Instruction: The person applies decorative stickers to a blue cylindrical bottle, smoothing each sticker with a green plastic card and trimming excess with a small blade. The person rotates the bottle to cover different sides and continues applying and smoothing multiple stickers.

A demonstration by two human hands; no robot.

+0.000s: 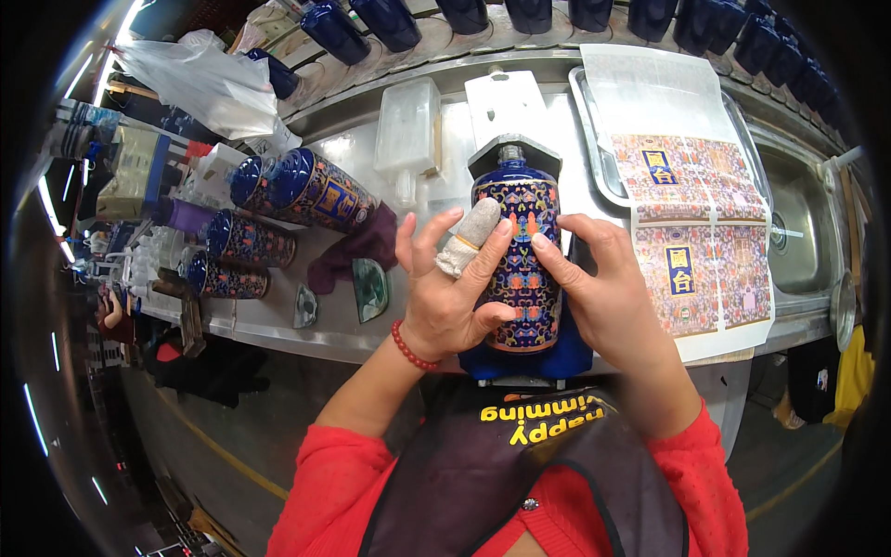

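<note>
A dark blue bottle (525, 311) with a colourful floral pattern lies in front of me, its neck pointing away, on a support with a dark angular frame behind the neck. My left hand (452, 278) is at its left side, fingers apart, with index fingertip and thumb touching the patterned front. One finger of that hand wears a greyish cloth cover (473, 227) held by a yellow band. From the right, my right hand (608, 278) touches the bottle with its thumb on the front and its index finger by the right edge. Its other fingers are partly hidden.
Printed floral sheets (701, 246) lie to the right, partly over a metal tray (601, 139), beside a sink (803, 227). Patterned bottles (311, 193), a maroon cloth (357, 251) and green pieces (370, 290) are on the left. Plain blue bottles (529, 14) line the back.
</note>
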